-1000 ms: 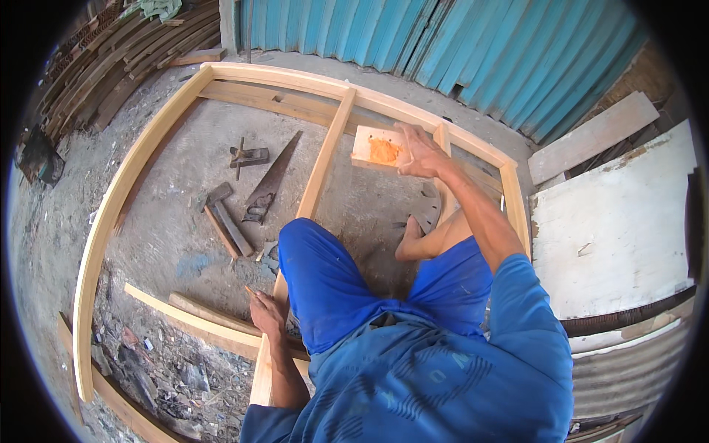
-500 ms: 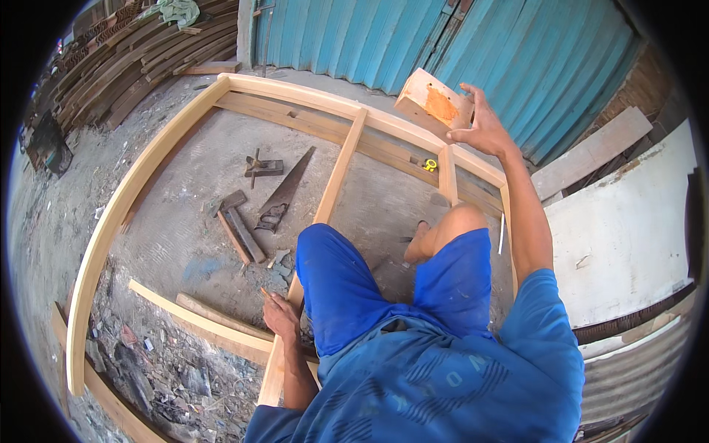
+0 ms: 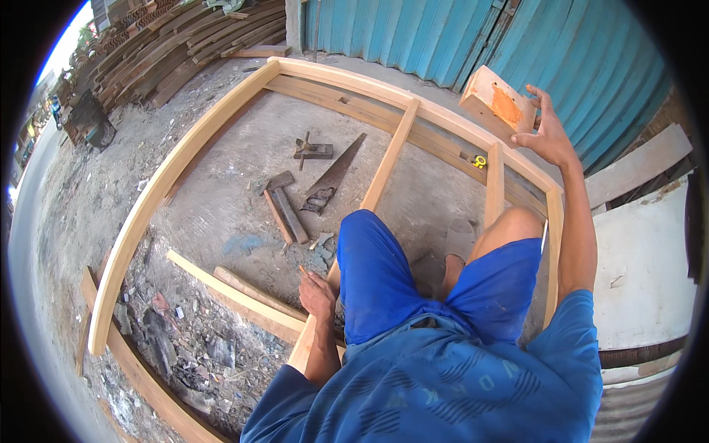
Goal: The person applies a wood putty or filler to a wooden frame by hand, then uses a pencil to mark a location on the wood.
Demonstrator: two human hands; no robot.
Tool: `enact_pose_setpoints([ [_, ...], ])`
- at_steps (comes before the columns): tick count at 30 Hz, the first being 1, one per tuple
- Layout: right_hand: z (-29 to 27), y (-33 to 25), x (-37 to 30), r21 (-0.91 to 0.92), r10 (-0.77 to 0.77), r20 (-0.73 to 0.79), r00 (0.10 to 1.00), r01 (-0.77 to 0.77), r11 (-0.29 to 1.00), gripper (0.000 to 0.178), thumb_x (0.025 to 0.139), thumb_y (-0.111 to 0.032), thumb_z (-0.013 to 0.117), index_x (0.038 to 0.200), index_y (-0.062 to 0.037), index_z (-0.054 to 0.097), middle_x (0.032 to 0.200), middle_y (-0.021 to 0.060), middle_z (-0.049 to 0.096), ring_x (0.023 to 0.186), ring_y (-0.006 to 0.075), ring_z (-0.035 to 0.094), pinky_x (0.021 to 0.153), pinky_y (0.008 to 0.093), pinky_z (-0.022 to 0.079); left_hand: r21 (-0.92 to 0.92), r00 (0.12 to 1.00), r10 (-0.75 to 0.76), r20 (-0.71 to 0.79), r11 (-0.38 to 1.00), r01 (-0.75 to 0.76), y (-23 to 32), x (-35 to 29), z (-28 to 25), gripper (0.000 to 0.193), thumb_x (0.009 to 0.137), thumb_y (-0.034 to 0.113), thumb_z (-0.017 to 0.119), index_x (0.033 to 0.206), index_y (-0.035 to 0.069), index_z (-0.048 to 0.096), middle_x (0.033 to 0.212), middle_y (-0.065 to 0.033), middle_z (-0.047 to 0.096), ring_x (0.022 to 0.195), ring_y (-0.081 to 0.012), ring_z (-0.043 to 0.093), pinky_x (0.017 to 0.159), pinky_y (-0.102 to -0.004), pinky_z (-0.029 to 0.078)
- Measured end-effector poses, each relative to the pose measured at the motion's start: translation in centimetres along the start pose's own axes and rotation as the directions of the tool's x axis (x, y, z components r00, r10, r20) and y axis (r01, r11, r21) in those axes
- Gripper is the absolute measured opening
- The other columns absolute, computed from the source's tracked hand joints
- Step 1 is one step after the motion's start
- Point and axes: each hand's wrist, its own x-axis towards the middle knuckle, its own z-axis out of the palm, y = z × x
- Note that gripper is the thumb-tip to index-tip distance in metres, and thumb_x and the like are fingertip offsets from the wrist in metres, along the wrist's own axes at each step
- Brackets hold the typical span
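Observation:
My right hand (image 3: 548, 131) spans the right end of a pale wooden block (image 3: 481, 105), with fingers at its far edge and thumb at its near lower edge. Orange paste is smeared over the block's face, beside small dark holes. On the lower left, my left hand (image 3: 317, 295) is closed against a beam of the wooden frame (image 3: 391, 159). A thin orange-tipped stick (image 3: 303, 272) pokes out of its fingers; its exact kind cannot be made out. The frame lies around my bent legs, with crosspieces between its long rails.
Inside the frame lie a handsaw (image 3: 332, 177), a hammer-like tool (image 3: 284, 207) and a small wooden tool (image 3: 314, 151). A yellow tape measure (image 3: 480, 162) rests by the far rail. Beyond are a blue corrugated door (image 3: 399, 37), stacked timber (image 3: 185, 48) and a white panel (image 3: 642, 258).
The whole view has swung left, so everything sits farther right in the picture. Both hands keep the same hold and place.

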Motion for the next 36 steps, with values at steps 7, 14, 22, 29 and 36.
enact_pose_setpoints([
  [7,4.9,-2.6,3.2,0.215,-0.023,0.082,0.996,0.004,0.977,0.108,0.061,-0.017,0.085,0.154,-0.0124,0.03,0.15,0.0282,0.044,0.145,0.0423,0.039,0.12,0.0514,0.032,0.019,0.997,-0.082,0.004,0.996,0.082,-1.0,0.1,-1.6,0.037,0.105,0.03,0.046,0.101,-0.002,0.065,0.095,-0.0281,0.069,0.087,-0.0469,0.065,0.08,-0.0553,0.05],
  [14,15.4,4.2,11.0,0.209,-0.135,0.218,0.967,0.089,0.974,0.106,0.055,-0.011,0.075,0.153,-0.0107,0.033,0.149,0.0239,0.046,0.141,0.0425,0.043,0.12,0.0488,0.035,0.142,0.972,-0.211,0.106,0.97,0.195,1.3,0.4,-0.2,0.038,0.107,0.035,0.04,0.098,0.001,0.055,0.09,-0.0321,0.067,0.087,-0.0533,0.063,0.077,-0.0618,0.048],
  [22,36.0,6.1,21.5,0.336,-0.395,0.349,0.85,0.28,0.899,0.099,0.067,-0.016,0.076,0.153,-0.0101,0.025,0.148,0.0245,0.04,0.141,0.0421,0.041,0.12,0.0467,0.039,0.267,0.933,-0.359,-0.033,0.896,0.355,-3.3,1.2,-1.0,0.057,0.109,0.039,0.036,0.128,-0.01,0.058,0.118,-0.0357,0.063,0.109,-0.0532,0.058,0.093,-0.0563,0.046],
  [29,38.4,15.2,15.5,0.365,-0.234,0.571,0.787,0.013,0.931,0.094,0.064,-0.013,0.081,0.144,-0.0081,0.033,0.124,0.021,0.048,0.115,0.0416,0.058,0.094,0.0459,0.06,0.696,0.884,-0.461,0.073,0.658,0.286,-1.6,-3.1,1.0,0.052,0.107,0.04,0.041,0.124,-0.005,0.062,0.11,-0.0238,0.068,0.107,-0.0431,0.063,0.093,-0.0527,0.048],
  [36,20.6,17.3,11.9,0.181,0.111,0.685,0.72,-0.315,0.931,0.095,0.064,-0.014,0.083,0.146,-0.0079,0.035,0.141,0.0224,0.041,0.123,0.0448,0.053,0.1,0.0514,0.055,0.464,0.859,-0.276,0.432,0.884,0.05,8.9,11.9,3.3,0.05,0.108,0.036,0.034,0.128,-0.004,0.056,0.108,-0.0294,0.066,0.097,-0.042,0.063,0.087,-0.0516,0.048],
])
